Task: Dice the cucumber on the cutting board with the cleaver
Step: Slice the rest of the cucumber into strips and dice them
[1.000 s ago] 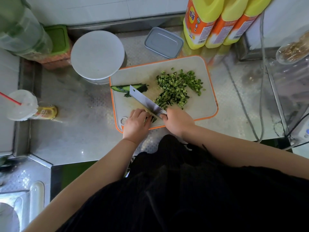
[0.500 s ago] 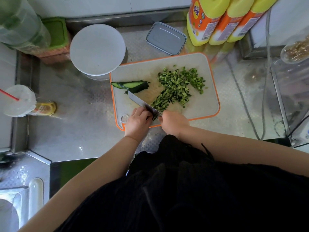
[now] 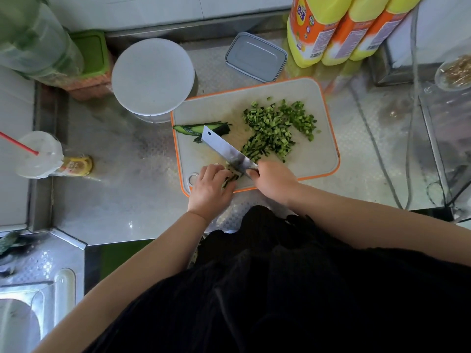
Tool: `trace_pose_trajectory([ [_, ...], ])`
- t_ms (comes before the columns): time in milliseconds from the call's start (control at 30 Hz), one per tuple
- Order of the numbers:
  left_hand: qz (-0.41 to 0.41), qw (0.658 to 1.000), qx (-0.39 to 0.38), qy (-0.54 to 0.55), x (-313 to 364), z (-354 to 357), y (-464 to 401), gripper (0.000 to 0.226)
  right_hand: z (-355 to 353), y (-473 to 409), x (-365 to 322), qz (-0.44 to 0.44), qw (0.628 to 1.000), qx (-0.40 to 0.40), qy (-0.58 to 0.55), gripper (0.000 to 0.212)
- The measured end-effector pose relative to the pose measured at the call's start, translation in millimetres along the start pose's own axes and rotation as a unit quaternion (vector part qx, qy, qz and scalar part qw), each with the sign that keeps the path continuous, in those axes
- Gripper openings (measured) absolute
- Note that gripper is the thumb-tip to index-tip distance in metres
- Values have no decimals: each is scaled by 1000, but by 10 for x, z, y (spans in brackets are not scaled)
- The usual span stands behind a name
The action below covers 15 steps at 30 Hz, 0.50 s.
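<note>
A white cutting board (image 3: 313, 161) with an orange rim lies on the steel counter. My right hand (image 3: 274, 180) grips the cleaver (image 3: 226, 150) by its handle, blade slanting up-left across the board. My left hand (image 3: 210, 188) holds down a bunch of cucumber strips (image 3: 230, 178) at the board's near edge, fingers curled right beside the blade. A heap of diced cucumber (image 3: 276, 127) covers the board's middle and far right. Uncut cucumber slices (image 3: 198, 128) lie at the far left of the board, partly behind the blade tip.
A round white lidded container (image 3: 153, 77) stands just behind the board's left corner, a grey lidded box (image 3: 256, 57) behind it. Three yellow bottles (image 3: 339, 29) line the back right. A plastic cup with a red straw (image 3: 39, 155) lies at left. Cables (image 3: 410, 149) run down the right.
The cleaver has lifted and shifted forward after a downward cut half a second ago; its tip now overlaps the uncut slices. My left hand stays on the strips.
</note>
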<state>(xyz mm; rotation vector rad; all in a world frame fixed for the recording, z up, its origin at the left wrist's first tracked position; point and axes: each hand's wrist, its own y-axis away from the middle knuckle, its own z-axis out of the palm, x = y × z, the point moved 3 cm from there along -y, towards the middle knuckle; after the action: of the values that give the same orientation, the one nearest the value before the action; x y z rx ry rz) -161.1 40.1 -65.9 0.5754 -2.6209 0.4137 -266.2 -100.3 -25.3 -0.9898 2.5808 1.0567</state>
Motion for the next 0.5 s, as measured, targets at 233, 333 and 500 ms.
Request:
trace_pose_trajectory([
  [233,-19,998,-57,-7,-14,82,69,36,-63,151,-120,-27,999,28,13,36],
  [333,-23,999,-45,6,-8,55,48,30,-26,185,-136,-24,999,18,31,35],
  [500,-21,1000,-20,-3,24,55,6,28,33,201,-199,-16,999,6,52,34],
])
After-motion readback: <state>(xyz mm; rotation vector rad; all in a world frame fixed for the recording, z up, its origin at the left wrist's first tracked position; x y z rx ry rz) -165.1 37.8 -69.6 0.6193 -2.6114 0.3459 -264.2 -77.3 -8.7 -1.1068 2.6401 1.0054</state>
